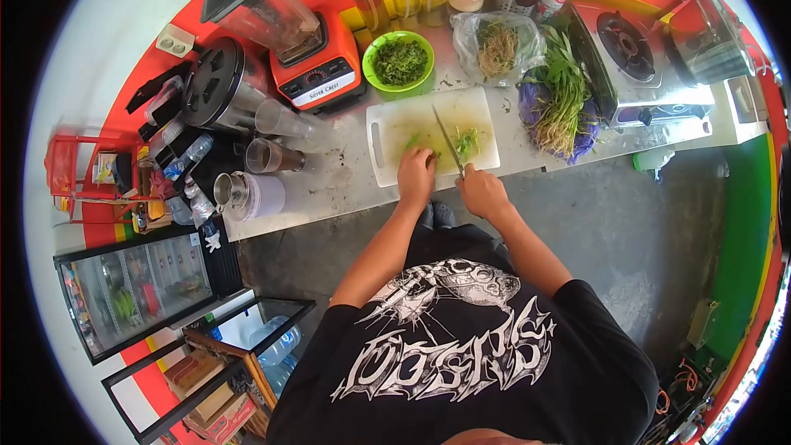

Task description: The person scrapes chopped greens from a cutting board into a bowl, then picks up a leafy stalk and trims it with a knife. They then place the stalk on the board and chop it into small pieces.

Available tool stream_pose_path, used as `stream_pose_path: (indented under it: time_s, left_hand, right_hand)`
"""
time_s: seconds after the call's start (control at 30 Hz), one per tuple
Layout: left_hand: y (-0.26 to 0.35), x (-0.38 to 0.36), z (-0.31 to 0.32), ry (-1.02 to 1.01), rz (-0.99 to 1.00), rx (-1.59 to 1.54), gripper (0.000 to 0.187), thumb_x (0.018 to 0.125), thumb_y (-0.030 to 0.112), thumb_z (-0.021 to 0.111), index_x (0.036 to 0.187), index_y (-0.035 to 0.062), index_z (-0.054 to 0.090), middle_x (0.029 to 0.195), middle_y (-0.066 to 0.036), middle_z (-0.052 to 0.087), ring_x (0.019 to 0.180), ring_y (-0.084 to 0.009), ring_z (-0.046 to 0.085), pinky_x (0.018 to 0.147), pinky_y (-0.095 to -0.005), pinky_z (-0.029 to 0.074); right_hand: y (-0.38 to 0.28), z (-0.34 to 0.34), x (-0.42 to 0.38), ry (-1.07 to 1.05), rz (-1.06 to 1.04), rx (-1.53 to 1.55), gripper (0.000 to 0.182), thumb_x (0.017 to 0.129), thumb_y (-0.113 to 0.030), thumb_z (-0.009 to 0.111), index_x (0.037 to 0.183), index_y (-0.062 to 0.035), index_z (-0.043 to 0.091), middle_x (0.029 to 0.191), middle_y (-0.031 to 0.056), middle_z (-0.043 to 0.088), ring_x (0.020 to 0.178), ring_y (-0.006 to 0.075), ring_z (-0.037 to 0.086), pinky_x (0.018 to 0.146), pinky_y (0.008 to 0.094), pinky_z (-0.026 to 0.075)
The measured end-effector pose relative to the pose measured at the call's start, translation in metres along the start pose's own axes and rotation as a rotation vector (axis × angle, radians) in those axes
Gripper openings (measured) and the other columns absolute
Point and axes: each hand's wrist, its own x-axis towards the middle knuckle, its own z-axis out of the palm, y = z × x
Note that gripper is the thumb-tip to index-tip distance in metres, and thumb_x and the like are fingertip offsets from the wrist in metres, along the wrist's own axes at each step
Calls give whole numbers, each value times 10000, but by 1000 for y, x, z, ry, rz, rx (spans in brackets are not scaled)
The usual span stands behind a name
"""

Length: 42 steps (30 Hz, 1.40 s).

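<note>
A white cutting board (pixel 387 128) with green stains lies at the front edge of the metal table. My right hand (pixel 484 191) is closed round the handle of a knife (pixel 446 133), whose blade points away from me across the board. To the left of the blade, my left hand (pixel 417 171) has its fingers bunched on the board over some leafy greens (pixel 413 141), partly hidden beneath them. A small heap of cut greens (pixel 467 142) sits right of the blade. Behind the board stands a lime-green bowl (pixel 399 87) filled with chopped greens.
Bunches of rooted greens (pixel 564 103) lie on purple plastic at right, beside a gas stove (pixel 634 58). A clear bag (pixel 497 48) holds more stems. An orange blender (pixel 317 66), a glass (pixel 272 156) and a metal-lidded container (pixel 251 196) stand at left. Pump bottles (pixel 369 0) line the back.
</note>
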Motion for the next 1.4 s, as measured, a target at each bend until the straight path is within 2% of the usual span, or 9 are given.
stream_pose_path:
  time_s: [0.2,0.37,0.57,0.83,0.9,0.97,1.2,1.27,1.4]
  left_hand:
    - [-5,-2,2,40,68,-89,98,846,62,715,931,18,694,915,-151,637,902,-374,612,798,-450,487]
    - [-7,-4,2,25,66,-37,111,849,53,703,958,30,699,933,-138,636,924,-360,613,805,-445,496]
    - [-5,-7,0,54,120,-31,121,832,15,669,947,23,706,951,-123,638,933,-347,617,813,-439,509]
    - [-17,-6,-9,-31,140,-88,86,825,21,687,905,2,711,909,-131,648,925,-346,630,788,-432,511]
    - [-20,-2,-6,-45,51,-182,100,814,3,719,911,-20,705,887,-148,648,811,-344,649,731,-403,522]
    - [-21,0,-6,-57,25,-195,105,813,3,728,911,-24,700,874,-152,644,787,-339,651,717,-399,521]
    - [-21,-1,-8,-64,-59,-201,107,800,-2,741,890,-19,687,849,-157,637,764,-322,654,695,-393,518]
    - [-19,-2,-6,-59,-86,-232,107,799,-1,741,888,-19,686,846,-157,636,763,-322,653,694,-394,516]
    - [-25,-4,-5,8,11,-213,107,797,13,743,882,-16,685,841,-155,631,763,-334,642,701,-401,511]
  right_hand:
    - [-14,21,-2,5,-133,-84,307,977,-263,575,1012,40,546,821,280,700,781,453,706,730,535,564]
    - [-21,24,-16,76,-91,-247,208,892,-123,596,1026,29,550,752,211,718,697,369,736,629,461,594]
    - [-22,34,-15,31,-86,-363,170,886,-121,581,1006,-3,563,746,154,734,709,302,754,616,394,596]
    - [-31,7,-9,-110,-85,-296,274,892,-138,554,1089,52,543,881,228,737,836,357,753,721,437,603]
    - [-30,21,-4,-114,-70,-290,287,893,-142,553,1100,56,538,898,231,736,844,365,751,731,441,603]
    - [-25,31,3,-105,-85,-206,258,914,-141,523,1072,63,520,932,281,717,882,439,727,783,508,586]
    - [-28,12,4,-137,-82,-293,302,899,-132,563,1126,63,521,937,236,734,859,392,745,755,472,601]
    - [-31,17,-5,-158,-71,-245,281,941,-146,508,1112,78,506,965,308,708,904,451,719,823,517,576]
    - [-19,30,12,-118,-85,-184,291,945,-145,501,1118,88,503,961,318,703,920,464,712,836,522,572]
